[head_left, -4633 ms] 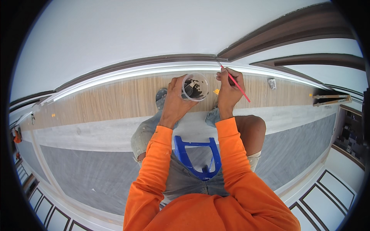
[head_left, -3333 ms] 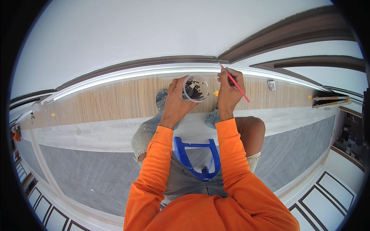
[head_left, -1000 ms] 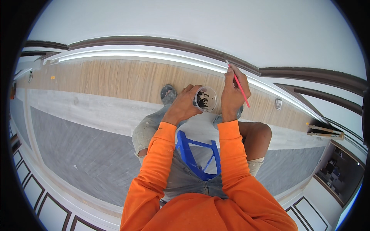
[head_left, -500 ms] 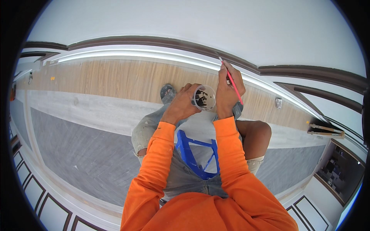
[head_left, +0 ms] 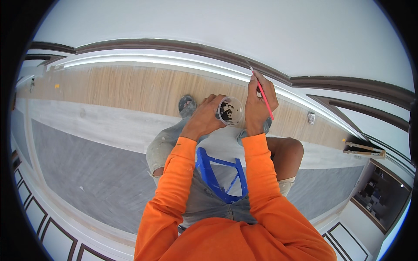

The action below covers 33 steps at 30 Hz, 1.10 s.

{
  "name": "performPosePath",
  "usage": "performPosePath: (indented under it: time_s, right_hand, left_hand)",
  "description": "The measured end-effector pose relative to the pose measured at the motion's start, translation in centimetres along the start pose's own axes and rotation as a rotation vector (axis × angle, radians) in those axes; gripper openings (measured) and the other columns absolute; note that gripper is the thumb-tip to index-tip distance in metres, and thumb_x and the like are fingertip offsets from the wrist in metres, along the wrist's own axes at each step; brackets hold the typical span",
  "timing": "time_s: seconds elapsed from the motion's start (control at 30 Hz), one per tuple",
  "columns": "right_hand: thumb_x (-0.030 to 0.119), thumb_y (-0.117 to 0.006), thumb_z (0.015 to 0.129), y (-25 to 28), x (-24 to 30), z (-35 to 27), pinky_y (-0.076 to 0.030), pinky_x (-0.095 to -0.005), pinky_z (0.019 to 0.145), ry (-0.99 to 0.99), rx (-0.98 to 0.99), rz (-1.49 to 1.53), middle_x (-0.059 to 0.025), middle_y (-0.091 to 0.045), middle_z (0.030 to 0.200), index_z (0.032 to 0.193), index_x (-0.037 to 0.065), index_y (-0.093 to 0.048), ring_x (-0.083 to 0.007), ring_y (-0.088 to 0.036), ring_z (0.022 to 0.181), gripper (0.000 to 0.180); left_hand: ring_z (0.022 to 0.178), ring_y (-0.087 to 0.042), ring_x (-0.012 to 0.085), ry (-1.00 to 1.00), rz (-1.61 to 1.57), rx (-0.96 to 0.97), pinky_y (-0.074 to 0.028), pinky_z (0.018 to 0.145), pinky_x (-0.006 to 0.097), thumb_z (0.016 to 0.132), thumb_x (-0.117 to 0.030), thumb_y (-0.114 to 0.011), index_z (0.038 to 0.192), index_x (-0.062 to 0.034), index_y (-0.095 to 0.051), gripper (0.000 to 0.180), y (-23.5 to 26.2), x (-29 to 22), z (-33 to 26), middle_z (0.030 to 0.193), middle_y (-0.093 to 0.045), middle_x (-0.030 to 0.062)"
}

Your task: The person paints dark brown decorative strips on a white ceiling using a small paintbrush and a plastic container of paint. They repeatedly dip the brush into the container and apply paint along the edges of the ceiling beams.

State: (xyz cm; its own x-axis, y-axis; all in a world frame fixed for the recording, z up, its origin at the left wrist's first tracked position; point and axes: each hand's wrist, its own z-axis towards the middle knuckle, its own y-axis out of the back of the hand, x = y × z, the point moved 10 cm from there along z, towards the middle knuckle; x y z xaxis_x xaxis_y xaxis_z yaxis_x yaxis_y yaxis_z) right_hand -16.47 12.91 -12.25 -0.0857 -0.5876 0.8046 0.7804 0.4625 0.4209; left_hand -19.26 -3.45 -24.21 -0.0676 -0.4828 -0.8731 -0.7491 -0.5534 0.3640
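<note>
My left hand (head_left: 205, 116) is wrapped round a clear plastic cup (head_left: 230, 111) with dark brown paint smeared and pooled inside. Just right of the cup, my right hand (head_left: 260, 101) pinches a thin paintbrush (head_left: 264, 95) with a red handle. The brush tip reaches up to the dark brown moulding (head_left: 187, 46) that runs along the white wall (head_left: 226, 19); whether the bristles press on it or hover just off it is hard to tell. Both forearms are in orange sleeves, held out over my knees.
A blue plastic stool frame (head_left: 212, 176) shows between my legs. Wood-look planks (head_left: 126, 89) run along the wall, with grey flooring (head_left: 100, 169) behind. On the right lie a small packet (head_left: 311, 118) and long cardboard boxes (head_left: 365, 148). My left shoe (head_left: 186, 105) rests on the planks.
My right hand and the brush have shifted very slightly right and down along the moulding. The cup stays in my left hand, and the view has turned a little.
</note>
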Motion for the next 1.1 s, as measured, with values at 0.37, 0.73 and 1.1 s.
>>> performPosePath:
  time_s: [0.37, 0.73, 1.1]
  right_hand:
    - [0.000, -0.074, 0.096, 0.2, 0.2, 0.4, -0.059, -0.0301, 0.068, 0.077, -0.001, -0.047, -0.0126, -0.077, 0.101, 0.117, 0.002, -0.081, -0.0184, -0.074, 0.082, 0.022]
    - [0.001, -0.074, 0.096, -0.2, 0.1, 0.3, -0.059, -0.0296, 0.067, 0.019, 0.041, -0.041, -0.0125, -0.078, 0.101, 0.117, 0.002, -0.081, -0.0173, -0.073, 0.082, 0.021]
    - [0.001, -0.074, 0.097, 0.1, 0.2, 0.4, -0.058, -0.0290, 0.068, 0.023, 0.048, -0.056, -0.0123, -0.077, 0.099, 0.117, 0.001, -0.081, -0.0163, -0.072, 0.078, 0.022]
  left_hand:
    - [0.131, -0.060, 0.0416, 0.003, 0.018, -0.003, -0.051, 0.113, 0.048, 0.069, -0.010, -0.093, 0.141, -0.0103, -0.059, 0.080, 0.2, -0.2, 0.1, 0.135, -0.062, 0.0157]
    - [0.131, -0.060, 0.0416, -0.016, 0.020, -0.009, -0.051, 0.112, 0.050, 0.072, -0.016, -0.094, 0.141, -0.0139, -0.059, 0.077, 0.0, 0.2, 0.1, 0.136, -0.062, 0.0152]
    - [0.130, -0.061, 0.0406, -0.038, 0.010, -0.020, -0.052, 0.112, 0.047, 0.070, -0.012, -0.093, 0.140, -0.0101, -0.061, 0.077, 0.3, -0.5, 0.1, 0.134, -0.063, 0.0165]
